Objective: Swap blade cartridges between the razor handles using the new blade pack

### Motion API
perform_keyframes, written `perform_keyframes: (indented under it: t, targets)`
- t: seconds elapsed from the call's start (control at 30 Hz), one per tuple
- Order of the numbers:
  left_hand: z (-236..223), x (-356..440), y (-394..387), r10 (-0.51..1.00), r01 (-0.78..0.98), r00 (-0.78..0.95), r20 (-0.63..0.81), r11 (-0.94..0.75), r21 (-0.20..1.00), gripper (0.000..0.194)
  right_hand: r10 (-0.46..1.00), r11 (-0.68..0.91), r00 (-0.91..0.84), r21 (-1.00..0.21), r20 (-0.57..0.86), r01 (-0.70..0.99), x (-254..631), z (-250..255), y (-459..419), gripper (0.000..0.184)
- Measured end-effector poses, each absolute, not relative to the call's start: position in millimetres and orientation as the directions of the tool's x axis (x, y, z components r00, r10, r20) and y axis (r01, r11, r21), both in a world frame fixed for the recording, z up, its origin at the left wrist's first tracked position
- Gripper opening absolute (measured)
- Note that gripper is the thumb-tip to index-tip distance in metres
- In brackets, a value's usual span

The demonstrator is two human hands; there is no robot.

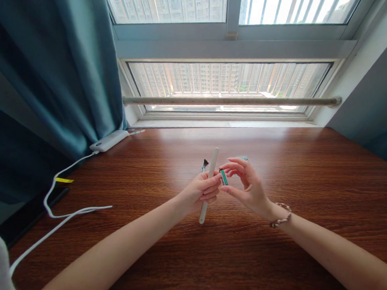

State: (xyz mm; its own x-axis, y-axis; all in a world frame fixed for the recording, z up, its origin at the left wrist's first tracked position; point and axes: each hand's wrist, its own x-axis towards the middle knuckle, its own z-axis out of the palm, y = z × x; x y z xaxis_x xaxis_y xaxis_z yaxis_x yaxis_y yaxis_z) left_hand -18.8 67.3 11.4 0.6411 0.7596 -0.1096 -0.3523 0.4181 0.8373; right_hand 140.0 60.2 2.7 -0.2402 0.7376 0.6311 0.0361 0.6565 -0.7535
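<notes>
My left hand (200,192) is closed around a long white stick-shaped handle (210,173), which stands nearly upright above the wooden table (238,256). My right hand (245,187) pinches a small green and black piece (223,177) between thumb and fingers, right beside the handle. A small dark item (205,164) lies on the table just behind my left hand. Another greenish object (244,158) peeks out behind my right fingers. A beaded bracelet (281,214) circles my right wrist.
A white power bank (109,140) lies at the back left by the teal curtain (52,62), with a white cable (64,211) trailing toward the front left. A window with a metal rail (230,100) runs along the table's far edge.
</notes>
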Motion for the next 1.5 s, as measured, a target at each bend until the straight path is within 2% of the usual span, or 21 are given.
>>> perform_keyframes:
  t: [0.13, 0.33, 0.43, 0.57, 0.73, 0.9, 1.0, 1.07, 1.2, 1.37, 1.5]
  targets:
    - [11, -19, 68, 0.787, -0.31, 0.605, -0.118, 0.37, 0.876, 0.02, 0.724, 0.688, -0.21, -0.709, 0.657, 0.156, 141, 3, 61, 0.061]
    - [12, -17, 63, 0.89, -0.103, 0.436, -0.135, 0.199, 0.975, 0.025, 0.552, 0.817, -0.295, -0.436, 0.779, 0.377, 144, -1, 64, 0.06]
    - [14, -15, 60, 0.92, -0.042, 0.376, -0.113, 0.139, 0.989, 0.025, 0.533, 0.82, -0.295, -0.399, 0.793, 0.411, 144, -3, 64, 0.059]
    - [15, -15, 60, 0.917, -0.029, 0.391, -0.084, 0.104, 0.994, 0.028, 0.554, 0.82, -0.307, -0.445, 0.774, 0.359, 145, -2, 65, 0.061]
    - [15, -15, 62, 0.893, -0.116, 0.444, -0.072, 0.138, 0.984, 0.029, 0.605, 0.796, -0.313, -0.547, 0.732, 0.259, 147, 3, 66, 0.061]
    - [15, -16, 63, 0.865, -0.145, 0.495, -0.083, 0.177, 0.973, 0.029, 0.663, 0.749, -0.318, -0.606, 0.678, 0.269, 146, 8, 65, 0.045]
    - [15, -16, 63, 0.856, -0.168, 0.511, -0.074, 0.184, 0.968, 0.029, 0.713, 0.697, -0.308, -0.683, 0.629, 0.219, 146, 8, 65, 0.041]
    - [15, -16, 64, 0.855, -0.186, 0.514, -0.067, 0.188, 0.964, 0.029, 0.77, 0.62, -0.279, -0.776, 0.574, 0.116, 146, 7, 66, 0.04]
    - [16, -15, 66, 0.861, -0.286, 0.507, -0.046, 0.218, 0.933, 0.027, 0.907, 0.339, -0.208, -0.928, 0.366, -0.153, 147, 6, 73, 0.035]
    - [18, -16, 65, 0.827, -0.307, 0.562, -0.024, 0.235, 0.922, 0.034, 0.95, 0.06, -0.259, -0.914, 0.176, -0.402, 151, 3, 83, 0.027]
    - [17, -18, 64, 0.821, -0.286, 0.57, -0.034, 0.237, 0.928, 0.03, 0.935, -0.014, -0.32, -0.882, 0.155, -0.471, 153, -2, 86, 0.027]
